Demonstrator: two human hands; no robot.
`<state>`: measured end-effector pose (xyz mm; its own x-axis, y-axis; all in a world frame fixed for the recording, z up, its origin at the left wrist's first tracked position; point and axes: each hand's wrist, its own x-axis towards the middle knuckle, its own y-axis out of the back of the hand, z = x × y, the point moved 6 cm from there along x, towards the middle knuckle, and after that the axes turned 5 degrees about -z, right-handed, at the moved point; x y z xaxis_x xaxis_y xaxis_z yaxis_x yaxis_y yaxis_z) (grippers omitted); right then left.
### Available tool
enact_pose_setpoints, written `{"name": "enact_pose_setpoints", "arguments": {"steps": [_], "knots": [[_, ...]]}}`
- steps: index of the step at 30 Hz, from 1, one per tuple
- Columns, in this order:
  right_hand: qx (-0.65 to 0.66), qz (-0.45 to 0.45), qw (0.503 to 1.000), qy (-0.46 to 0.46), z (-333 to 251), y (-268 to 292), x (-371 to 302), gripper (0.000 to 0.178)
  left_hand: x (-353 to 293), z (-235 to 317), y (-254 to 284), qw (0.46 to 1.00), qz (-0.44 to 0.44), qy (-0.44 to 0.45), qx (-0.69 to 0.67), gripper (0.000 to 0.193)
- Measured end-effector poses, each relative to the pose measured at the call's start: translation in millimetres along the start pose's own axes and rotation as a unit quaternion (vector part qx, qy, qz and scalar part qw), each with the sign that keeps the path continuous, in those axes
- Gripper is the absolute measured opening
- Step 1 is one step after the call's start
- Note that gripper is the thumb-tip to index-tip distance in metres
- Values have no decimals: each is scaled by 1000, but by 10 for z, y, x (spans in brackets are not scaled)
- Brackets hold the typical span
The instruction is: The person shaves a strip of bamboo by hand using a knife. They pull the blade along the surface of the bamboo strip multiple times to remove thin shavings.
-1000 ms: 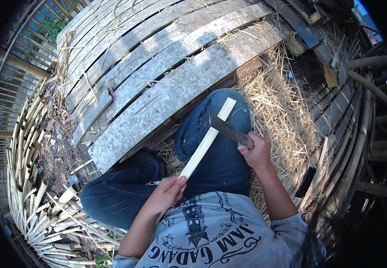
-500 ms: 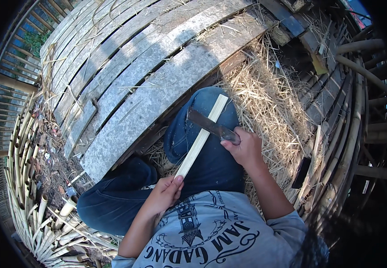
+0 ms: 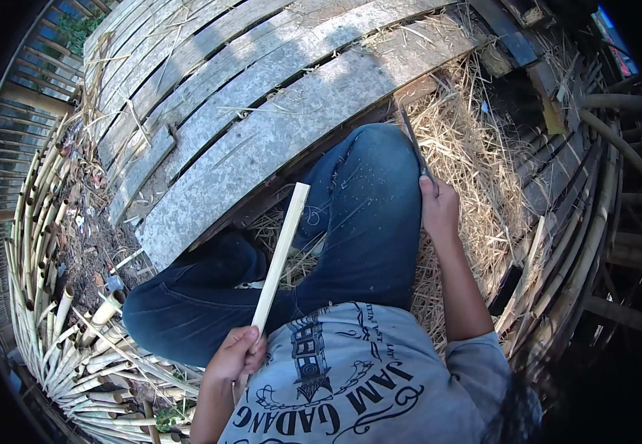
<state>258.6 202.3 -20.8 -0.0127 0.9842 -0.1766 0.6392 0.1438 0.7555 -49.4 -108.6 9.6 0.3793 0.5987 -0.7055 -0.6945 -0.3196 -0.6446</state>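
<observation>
My left hand [image 3: 238,354] is closed round the lower end of a pale, flat bamboo strip [image 3: 282,251], which stands up at a slant in front of my lap. The strip's far end is free in the air. On the right, my right hand [image 3: 440,207] grips a dark knife [image 3: 411,137] beside my raised knee. Its blade points away from me and is seen nearly edge-on. Knife and strip are well apart. Small pale shavings dot the blue jeans [image 3: 372,192] over my knee.
A slatted wooden platform [image 3: 261,148] spreads ahead and to the left. Loose straw and shavings [image 3: 476,155] cover the ground on the right. Cut bamboo poles [image 3: 62,325] are bundled at the left. More poles [image 3: 580,229] line the right side, and a slatted fence [image 3: 25,148] stands far left.
The knife has left the strip and swung right, past my knee, with its blade turned away. My left hand has drawn the strip left and toward me, off the knee.
</observation>
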Motion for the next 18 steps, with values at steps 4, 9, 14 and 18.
{"name": "enact_pose_setpoints", "arguments": {"steps": [4,9,14,18], "knots": [[148,61,985,65,-94,-1,-213,56,207,283,-117,992,31,0,125,41],[68,-16,985,155,-271,160,-435,64,899,444,-487,986,-40,0,163,39],[-32,-140,985,96,-342,116,-593,58,1206,279,-734,977,-90,78,174,40],[-37,-86,982,161,-338,65,-518,61,1211,281,-686,980,-76,91,161,39]]}}
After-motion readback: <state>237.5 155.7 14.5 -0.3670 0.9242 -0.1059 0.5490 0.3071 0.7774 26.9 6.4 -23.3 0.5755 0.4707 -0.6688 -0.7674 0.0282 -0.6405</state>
